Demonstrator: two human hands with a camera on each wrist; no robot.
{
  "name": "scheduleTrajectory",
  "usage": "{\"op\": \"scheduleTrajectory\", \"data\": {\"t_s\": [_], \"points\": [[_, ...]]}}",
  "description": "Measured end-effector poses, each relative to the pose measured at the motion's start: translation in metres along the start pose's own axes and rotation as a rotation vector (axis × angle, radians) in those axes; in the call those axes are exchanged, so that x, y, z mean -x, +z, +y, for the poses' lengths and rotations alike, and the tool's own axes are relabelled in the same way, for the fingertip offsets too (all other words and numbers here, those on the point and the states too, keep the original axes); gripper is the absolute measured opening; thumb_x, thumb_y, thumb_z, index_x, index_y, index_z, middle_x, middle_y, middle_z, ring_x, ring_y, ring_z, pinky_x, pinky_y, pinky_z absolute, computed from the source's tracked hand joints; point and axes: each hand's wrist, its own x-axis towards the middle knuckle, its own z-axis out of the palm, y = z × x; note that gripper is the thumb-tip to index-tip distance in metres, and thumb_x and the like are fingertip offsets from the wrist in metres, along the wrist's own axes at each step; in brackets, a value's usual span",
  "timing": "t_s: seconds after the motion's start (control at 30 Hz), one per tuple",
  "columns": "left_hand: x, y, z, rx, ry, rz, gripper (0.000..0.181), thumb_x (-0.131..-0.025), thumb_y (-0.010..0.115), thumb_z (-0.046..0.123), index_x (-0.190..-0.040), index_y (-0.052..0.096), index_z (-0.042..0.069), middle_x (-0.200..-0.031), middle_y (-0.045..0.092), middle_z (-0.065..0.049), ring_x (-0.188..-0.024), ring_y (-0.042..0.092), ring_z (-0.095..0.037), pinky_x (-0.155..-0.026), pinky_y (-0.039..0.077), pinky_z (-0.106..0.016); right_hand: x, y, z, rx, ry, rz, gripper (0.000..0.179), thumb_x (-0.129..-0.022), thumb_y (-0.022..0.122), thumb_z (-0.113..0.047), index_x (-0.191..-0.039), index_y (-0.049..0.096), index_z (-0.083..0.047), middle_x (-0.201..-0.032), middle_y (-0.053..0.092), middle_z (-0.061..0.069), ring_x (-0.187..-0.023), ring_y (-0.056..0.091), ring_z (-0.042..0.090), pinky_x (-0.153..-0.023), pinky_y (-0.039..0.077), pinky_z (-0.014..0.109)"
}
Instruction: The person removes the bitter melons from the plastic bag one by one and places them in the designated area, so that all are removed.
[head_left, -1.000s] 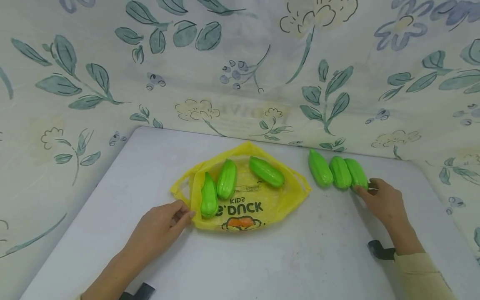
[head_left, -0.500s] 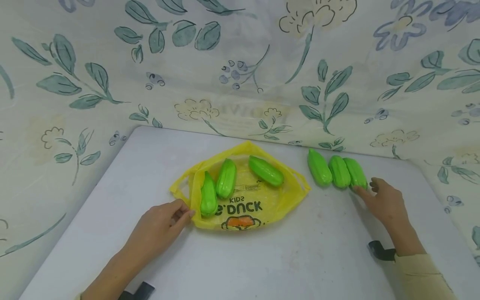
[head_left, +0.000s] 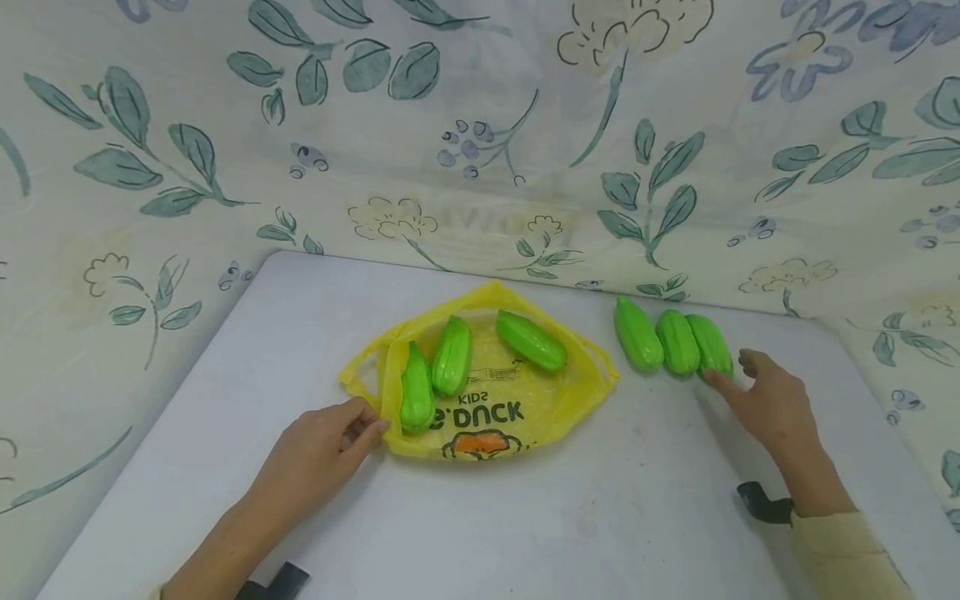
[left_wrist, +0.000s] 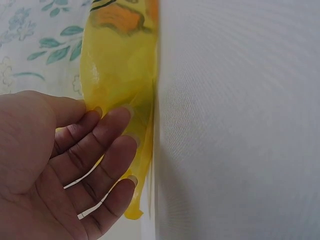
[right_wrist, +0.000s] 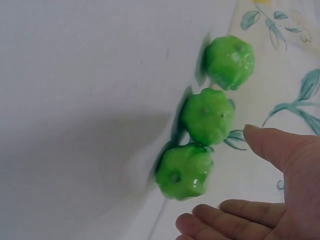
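A yellow plastic bag (head_left: 562,408) lies on the table with its mouth spread. Inside it are three glossy green ribbed gourds, one at the left (head_left: 417,392), one beside it (head_left: 452,358) and one at the upper right (head_left: 532,342). My left hand (head_left: 322,442) pinches the bag's left front edge between thumb and index finger; the left wrist view shows its other fingers loosely bent against the yellow film (left_wrist: 112,65). To the right, three similar gourds stand in a row. My right hand (head_left: 768,404) is at the rightmost gourd (right_wrist: 185,172), thumb and fingers spread apart, holding nothing.
The white table (head_left: 525,533) ends at the back against a floral cloth (head_left: 480,167). The middle gourd (head_left: 679,342) and left gourd (head_left: 639,333) of the row lie near that back edge. Black straps (head_left: 763,502) sit at both wrists.
My right hand's fingers have opened away from the rightmost gourd, the index finger lifting slightly. My left hand and the bag stay where they were.
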Motion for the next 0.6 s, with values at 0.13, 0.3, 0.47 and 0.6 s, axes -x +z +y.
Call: {"op": "scheduleTrajectory", "data": {"t_s": [0.13, 0.3, 0.47, 0.6], "points": [[0.000, 0.000, 0.000, -0.001, -0.005, -0.004, 0.014, -0.101, 0.072, 0.026, -0.091, 0.066, 0.018, -0.076, 0.064, 0.013, -0.070, 0.056, -0.006, -0.063, 0.049, -0.029, 0.003, -0.003, -0.006, -0.001, -0.003, 0.001, 0.089, -0.104, 0.056, -0.056, -0.149, 0.035, 0.018, -0.143, 0.044, 0.044, -0.130, 0.042, 0.063, -0.099, 0.041, 0.072], [0.000, 0.000, 0.000, -0.006, -0.014, -0.011, 0.015, -0.102, 0.071, 0.028, -0.091, 0.066, 0.018, -0.076, 0.064, 0.013, -0.070, 0.056, -0.007, -0.063, 0.049, -0.029, 0.008, -0.006, -0.015, -0.003, -0.021, 0.010, 0.088, -0.104, 0.057, -0.055, -0.150, 0.035, 0.017, -0.144, 0.044, 0.044, -0.132, 0.041, 0.063, -0.101, 0.040, 0.072], [0.000, 0.000, 0.000, -0.002, -0.023, -0.017, 0.014, -0.102, 0.071, 0.027, -0.092, 0.067, 0.018, -0.078, 0.066, 0.013, -0.071, 0.057, -0.007, -0.066, 0.050, -0.031, 0.014, -0.009, -0.026, -0.007, -0.063, 0.032, 0.085, -0.104, 0.060, -0.051, -0.150, 0.035, 0.016, -0.145, 0.045, 0.042, -0.133, 0.042, 0.061, -0.103, 0.039, 0.072], [-0.001, 0.000, -0.001, 0.005, -0.025, -0.019, 0.013, -0.102, 0.071, 0.027, -0.093, 0.067, 0.018, -0.080, 0.067, 0.013, -0.073, 0.058, -0.006, -0.068, 0.051, -0.033, 0.020, -0.010, -0.036, -0.012, -0.089, 0.042, 0.085, -0.103, 0.062, -0.051, -0.151, 0.036, 0.015, -0.145, 0.046, 0.041, -0.133, 0.042, 0.060, -0.102, 0.039, 0.072]]}}
